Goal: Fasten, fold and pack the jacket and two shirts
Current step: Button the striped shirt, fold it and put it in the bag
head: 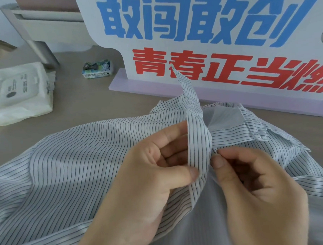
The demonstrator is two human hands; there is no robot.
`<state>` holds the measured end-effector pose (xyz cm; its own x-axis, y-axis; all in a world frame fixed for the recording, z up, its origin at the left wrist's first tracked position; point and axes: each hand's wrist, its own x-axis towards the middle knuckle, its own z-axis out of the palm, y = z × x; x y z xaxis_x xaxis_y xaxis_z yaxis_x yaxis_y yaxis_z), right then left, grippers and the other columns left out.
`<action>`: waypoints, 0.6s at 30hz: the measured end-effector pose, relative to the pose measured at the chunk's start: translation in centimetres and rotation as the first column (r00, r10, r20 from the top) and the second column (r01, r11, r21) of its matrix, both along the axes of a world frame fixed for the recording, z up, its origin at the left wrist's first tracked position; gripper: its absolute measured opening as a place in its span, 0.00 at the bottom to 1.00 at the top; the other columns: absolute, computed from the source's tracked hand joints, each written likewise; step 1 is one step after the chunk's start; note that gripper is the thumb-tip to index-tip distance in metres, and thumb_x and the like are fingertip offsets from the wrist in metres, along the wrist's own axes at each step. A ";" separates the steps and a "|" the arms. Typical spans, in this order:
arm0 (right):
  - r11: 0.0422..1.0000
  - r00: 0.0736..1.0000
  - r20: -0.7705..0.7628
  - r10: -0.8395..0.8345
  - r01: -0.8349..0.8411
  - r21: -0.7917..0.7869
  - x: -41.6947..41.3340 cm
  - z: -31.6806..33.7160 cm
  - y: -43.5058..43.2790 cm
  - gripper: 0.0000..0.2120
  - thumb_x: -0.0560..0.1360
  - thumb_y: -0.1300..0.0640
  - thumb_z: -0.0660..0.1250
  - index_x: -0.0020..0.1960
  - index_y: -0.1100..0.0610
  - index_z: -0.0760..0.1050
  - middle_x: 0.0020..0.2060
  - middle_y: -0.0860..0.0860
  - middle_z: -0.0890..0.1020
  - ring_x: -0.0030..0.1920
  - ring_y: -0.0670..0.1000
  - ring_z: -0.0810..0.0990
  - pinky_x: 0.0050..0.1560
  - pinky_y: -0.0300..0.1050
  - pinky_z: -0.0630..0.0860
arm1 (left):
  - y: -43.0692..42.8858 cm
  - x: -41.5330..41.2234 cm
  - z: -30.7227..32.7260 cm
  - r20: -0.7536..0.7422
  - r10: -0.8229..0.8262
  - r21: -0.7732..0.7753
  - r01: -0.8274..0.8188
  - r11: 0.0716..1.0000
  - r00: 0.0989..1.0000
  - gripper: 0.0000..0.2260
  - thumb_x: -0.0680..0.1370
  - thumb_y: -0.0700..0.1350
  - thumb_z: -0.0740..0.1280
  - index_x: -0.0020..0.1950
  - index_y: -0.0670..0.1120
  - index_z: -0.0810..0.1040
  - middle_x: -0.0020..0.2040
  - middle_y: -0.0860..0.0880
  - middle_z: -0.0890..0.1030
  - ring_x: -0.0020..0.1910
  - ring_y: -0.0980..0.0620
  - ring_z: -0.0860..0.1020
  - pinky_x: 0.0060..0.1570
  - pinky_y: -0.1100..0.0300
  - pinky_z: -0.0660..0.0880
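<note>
Striped shirt (pixel 66 163): spread front-up on the desk (pixel 85 99), just before a lettered sign (pixel 208 37); only this garment of the three shows.
Long axis: runs from the collar (pixel 249 122) at the far end, near the sign, back toward the person; the lower hem is out of view.
Left hand (pixel 150 178): grip closed narrowly, thumb and fingers pinching the left front placket (pixel 199 148), which stands up in a ridge with one collar point sticking into the air.
Right hand (pixel 256 188): grip narrow, thumb and forefinger pinched at the opposite edge, apparently on a small button; too small to be sure.
Step, as I judge it: fastening near the top, folding not yet begun.
Risk: the twisted placket may hide the hole, so the button could slip or enter the wrong one, leaving the fronts skewed.
Nearby: a plastic packet (pixel 20 91) and a small carton (pixel 96 68), well apart from the shirt.
</note>
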<state>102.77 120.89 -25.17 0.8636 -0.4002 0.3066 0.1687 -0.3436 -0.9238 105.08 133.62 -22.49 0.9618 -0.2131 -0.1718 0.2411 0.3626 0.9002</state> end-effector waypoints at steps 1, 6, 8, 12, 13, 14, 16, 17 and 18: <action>1.000 1.000 -0.002 0.003 -0.003 0.004 0.0 0.0 0.0 0.06 0.65 0.54 0.71 0.37 0.43 0.78 0.33 0.37 0.82 0.32 0.37 0.79 0.34 0.22 0.69 | 0.1 0.0 -0.1 -0.016 -0.002 -0.012 0.002 1.000 1.000 0.26 0.61 0.26 0.64 0.55 0.45 0.83 0.49 0.43 0.85 0.45 0.50 0.84 0.43 0.62 0.79; 1.000 1.000 -0.006 0.014 -0.014 0.002 -0.1 0.2 0.0 0.06 0.67 0.53 0.71 0.38 0.43 0.77 0.34 0.37 0.82 0.34 0.37 0.79 0.35 0.22 0.69 | 0.0 -0.1 0.2 -0.107 0.004 0.049 0.001 0.999 0.994 0.13 0.65 0.34 0.73 0.47 0.44 0.85 0.43 0.44 0.85 0.39 0.51 0.83 0.36 0.63 0.79; 1.000 1.000 -0.007 0.015 -0.015 -0.010 -0.2 0.4 -0.1 0.06 0.67 0.53 0.71 0.38 0.42 0.77 0.35 0.36 0.81 0.35 0.36 0.79 0.35 0.22 0.69 | -0.1 -0.2 -0.1 -0.141 0.064 0.220 -0.031 0.975 0.988 0.06 0.69 0.41 0.71 0.44 0.47 0.84 0.41 0.46 0.85 0.38 0.50 0.83 0.38 0.58 0.78; 0.998 0.999 -0.040 0.004 -0.007 -0.056 -0.4 0.5 -0.4 0.05 0.68 0.51 0.69 0.38 0.42 0.75 0.38 0.34 0.81 0.37 0.35 0.79 0.38 0.21 0.69 | -0.3 -0.5 -0.5 -0.033 0.149 0.549 -0.107 0.829 0.988 0.04 0.77 0.49 0.65 0.49 0.55 0.79 0.38 0.48 0.85 0.37 0.48 0.83 0.45 0.44 0.80; 0.997 0.999 -0.044 -0.009 0.005 -0.083 -0.4 0.4 -0.5 0.04 0.68 0.51 0.69 0.38 0.43 0.75 0.39 0.33 0.81 0.38 0.34 0.79 0.38 0.21 0.69 | -0.3 -0.6 -0.5 0.030 0.144 0.638 -0.130 0.759 0.989 0.04 0.77 0.51 0.64 0.50 0.55 0.77 0.35 0.49 0.85 0.33 0.49 0.83 0.40 0.46 0.81; 0.994 0.999 -0.040 -0.022 0.017 -0.112 -0.4 0.3 -0.6 0.04 0.68 0.51 0.69 0.38 0.43 0.75 0.39 0.34 0.81 0.38 0.34 0.78 0.38 0.21 0.69 | -0.4 -0.6 -0.5 0.082 0.129 0.702 -0.149 0.696 0.988 0.04 0.78 0.51 0.62 0.50 0.56 0.75 0.33 0.49 0.84 0.28 0.50 0.81 0.33 0.51 0.80; 0.981 0.999 -0.002 -0.040 0.039 -0.190 -0.4 0.3 -0.6 0.06 0.69 0.53 0.69 0.38 0.43 0.74 0.35 0.41 0.81 0.38 0.34 0.77 0.39 0.21 0.68 | -0.6 -0.5 -0.4 0.104 0.145 0.688 -0.177 0.704 0.984 0.03 0.79 0.50 0.62 0.51 0.55 0.74 0.29 0.47 0.82 0.22 0.51 0.77 0.23 0.58 0.73; 0.968 0.998 0.035 -0.044 0.051 -0.244 -0.5 0.5 -0.5 0.08 0.70 0.55 0.69 0.39 0.43 0.73 0.34 0.42 0.80 0.39 0.34 0.76 0.40 0.21 0.67 | -0.7 -0.5 -0.3 0.078 0.176 0.622 -0.186 0.761 0.981 0.04 0.79 0.49 0.62 0.51 0.53 0.75 0.28 0.46 0.81 0.22 0.51 0.77 0.23 0.59 0.72; 0.956 0.996 0.073 -0.044 0.063 -0.286 -0.5 0.6 -0.5 0.09 0.70 0.56 0.70 0.40 0.43 0.73 0.36 0.41 0.78 0.39 0.35 0.75 0.41 0.21 0.66 | -0.8 -0.4 -0.2 0.041 0.216 0.543 -0.203 0.815 0.975 0.05 0.79 0.49 0.62 0.51 0.51 0.76 0.29 0.45 0.82 0.23 0.50 0.78 0.24 0.59 0.72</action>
<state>102.23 120.44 -24.53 0.8178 -0.3315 0.4704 0.1995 -0.6033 -0.7721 104.68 132.80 -22.68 0.9671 0.1268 -0.2203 0.2371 -0.1367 0.9618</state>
